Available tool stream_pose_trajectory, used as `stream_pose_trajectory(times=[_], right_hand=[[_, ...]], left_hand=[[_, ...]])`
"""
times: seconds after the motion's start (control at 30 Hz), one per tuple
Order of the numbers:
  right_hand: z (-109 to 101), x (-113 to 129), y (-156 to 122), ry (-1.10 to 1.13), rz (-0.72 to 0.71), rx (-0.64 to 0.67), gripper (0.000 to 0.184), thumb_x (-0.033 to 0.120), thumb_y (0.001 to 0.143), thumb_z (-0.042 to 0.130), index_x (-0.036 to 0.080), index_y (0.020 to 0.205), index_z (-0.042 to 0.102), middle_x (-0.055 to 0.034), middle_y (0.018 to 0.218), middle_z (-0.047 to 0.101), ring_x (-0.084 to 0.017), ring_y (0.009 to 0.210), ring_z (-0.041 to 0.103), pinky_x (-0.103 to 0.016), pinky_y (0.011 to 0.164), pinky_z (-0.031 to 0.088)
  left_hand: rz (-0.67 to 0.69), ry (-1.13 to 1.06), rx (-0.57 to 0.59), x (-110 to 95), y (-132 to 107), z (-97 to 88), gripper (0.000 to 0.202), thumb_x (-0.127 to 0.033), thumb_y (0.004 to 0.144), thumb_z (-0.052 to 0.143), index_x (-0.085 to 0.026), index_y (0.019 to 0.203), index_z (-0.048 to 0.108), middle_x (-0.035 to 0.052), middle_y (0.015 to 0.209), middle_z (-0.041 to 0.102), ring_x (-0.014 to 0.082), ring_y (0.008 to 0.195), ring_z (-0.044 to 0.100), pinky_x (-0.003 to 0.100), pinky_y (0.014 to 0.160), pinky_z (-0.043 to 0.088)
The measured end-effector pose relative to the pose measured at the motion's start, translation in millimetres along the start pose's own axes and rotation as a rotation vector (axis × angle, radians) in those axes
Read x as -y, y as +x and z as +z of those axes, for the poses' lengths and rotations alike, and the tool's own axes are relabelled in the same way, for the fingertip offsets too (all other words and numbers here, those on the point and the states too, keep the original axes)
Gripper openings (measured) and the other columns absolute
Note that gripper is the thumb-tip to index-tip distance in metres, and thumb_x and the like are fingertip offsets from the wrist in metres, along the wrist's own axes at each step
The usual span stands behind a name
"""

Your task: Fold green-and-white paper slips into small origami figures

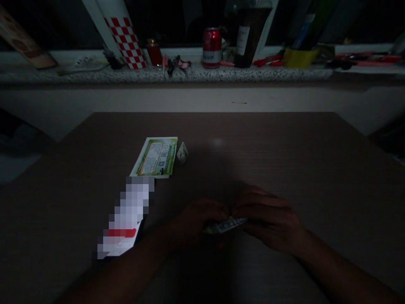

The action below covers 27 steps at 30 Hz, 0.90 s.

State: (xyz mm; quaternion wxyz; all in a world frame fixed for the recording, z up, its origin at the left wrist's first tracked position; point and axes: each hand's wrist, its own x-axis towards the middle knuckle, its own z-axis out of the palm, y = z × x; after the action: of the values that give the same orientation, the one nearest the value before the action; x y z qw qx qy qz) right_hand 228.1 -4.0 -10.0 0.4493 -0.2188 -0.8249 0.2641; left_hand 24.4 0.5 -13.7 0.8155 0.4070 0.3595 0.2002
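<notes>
Between my two hands is a small folded piece of printed paper point(228, 226), green and white, held low over the dark table point(284, 147). My left hand point(199, 217) is closed on its left end, fingers curled. My right hand point(272, 217) pinches its right end, with the fingertips of both hands nearly meeting above it. The room is dim, so the paper's exact folds are hard to make out. Ahead and to the left, a small folded paper piece point(182, 153) stands beside a green-and-white printed booklet point(156, 157).
A lit phone-like screen point(131, 211), partly blurred out, lies near my left forearm. Along the granite sill point(190, 75) behind the table stand a red can point(211, 48), a dark tube point(245, 40), a red-and-white checked cylinder point(128, 42) and a yellow container point(300, 58).
</notes>
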Motion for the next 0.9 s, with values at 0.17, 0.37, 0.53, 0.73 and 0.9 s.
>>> stream_pose_trajectory(times=[0.17,0.37,0.53,0.73,0.9], right_hand=[[-3,0,-1,-0.080,0.050,0.005,0.019,0.019,0.088,0.061,0.020,0.106,0.068,-0.0063,0.078,0.070,-0.020,0.074,0.066,-0.037,0.067,0.053],[-4,0,-2,-0.095,0.064,-0.010,0.019,0.018,0.087,0.063,0.021,0.104,0.069,-0.0047,0.075,0.070,-0.019,0.070,0.065,-0.036,0.065,0.053],[-4,-1,-2,-0.129,0.068,-0.070,0.019,0.020,0.084,0.067,0.022,0.103,0.071,-0.0038,0.072,0.072,-0.020,0.068,0.067,-0.036,0.062,0.055],[-2,0,-5,-0.082,0.121,-0.130,0.013,0.018,0.081,0.070,0.021,0.093,0.073,-0.0040,0.068,0.071,-0.019,0.063,0.067,-0.035,0.058,0.055],[-1,4,-5,-0.043,0.147,-0.155,0.012,0.016,0.080,0.072,0.021,0.090,0.073,-0.0030,0.064,0.070,-0.019,0.065,0.067,-0.034,0.057,0.054]], left_hand=[[0.271,0.487,-0.216,-12,-10,0.1,0.024,-0.035,0.087,0.052,-0.016,0.079,0.065,0.0007,0.072,0.061,0.0132,0.067,0.054,0.023,0.062,0.041],[0.620,1.004,-0.225,-13,-19,3.7,0.024,-0.031,0.082,0.066,-0.022,0.105,0.068,0.0034,0.090,0.072,0.0166,0.078,0.064,0.026,0.074,0.046],[0.628,1.137,-0.290,-9,-15,0.9,0.022,-0.028,0.087,0.063,-0.026,0.108,0.070,0.0004,0.087,0.076,0.0151,0.072,0.067,0.023,0.068,0.045],[0.644,1.185,-0.303,-10,-13,-1.0,0.019,-0.025,0.087,0.063,-0.025,0.103,0.073,-0.0004,0.080,0.077,0.0144,0.065,0.067,0.022,0.060,0.043],[0.629,1.101,-0.298,-12,-15,3.4,0.018,-0.026,0.090,0.059,-0.026,0.100,0.074,-0.0016,0.074,0.076,0.0133,0.061,0.067,0.021,0.056,0.041]])
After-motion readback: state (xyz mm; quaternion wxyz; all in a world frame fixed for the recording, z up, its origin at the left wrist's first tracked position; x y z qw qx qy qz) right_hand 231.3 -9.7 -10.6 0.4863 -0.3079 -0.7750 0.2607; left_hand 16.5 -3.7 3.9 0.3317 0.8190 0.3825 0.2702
